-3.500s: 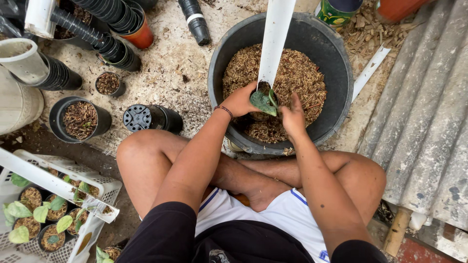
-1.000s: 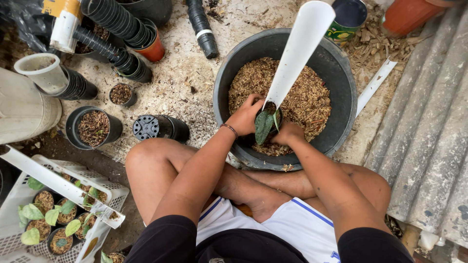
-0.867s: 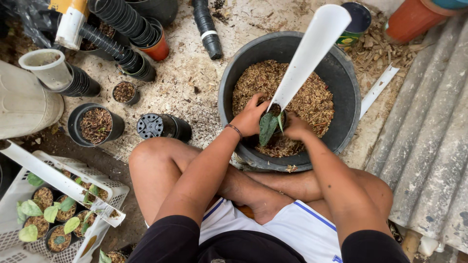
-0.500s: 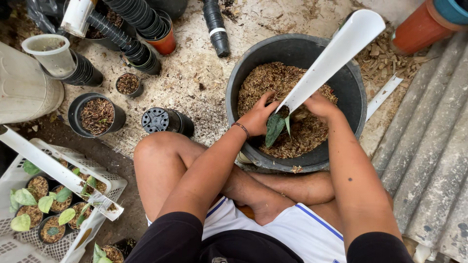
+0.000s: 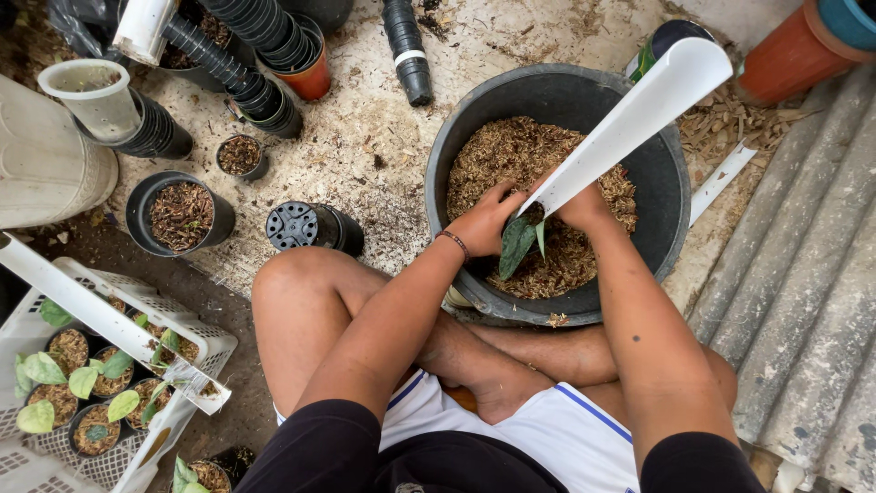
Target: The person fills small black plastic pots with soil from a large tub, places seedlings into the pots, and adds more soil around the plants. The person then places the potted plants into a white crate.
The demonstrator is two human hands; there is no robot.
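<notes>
Now, over big black tub [image 5: 671,187], I see left hand [image 5: 484,222] cupped beside seedling [image 5: 516,245]. Right hand [image 5: 581,205] grips white scoop [image 5: 639,117], long axis slanting up toward tub's far-right rim. Seedling sits between both hands, left closer, leaves pointing toward near rim.

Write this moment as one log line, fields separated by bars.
left hand: holds seedling | right hand: holds white scoop | place: black tub of bark mix
</notes>
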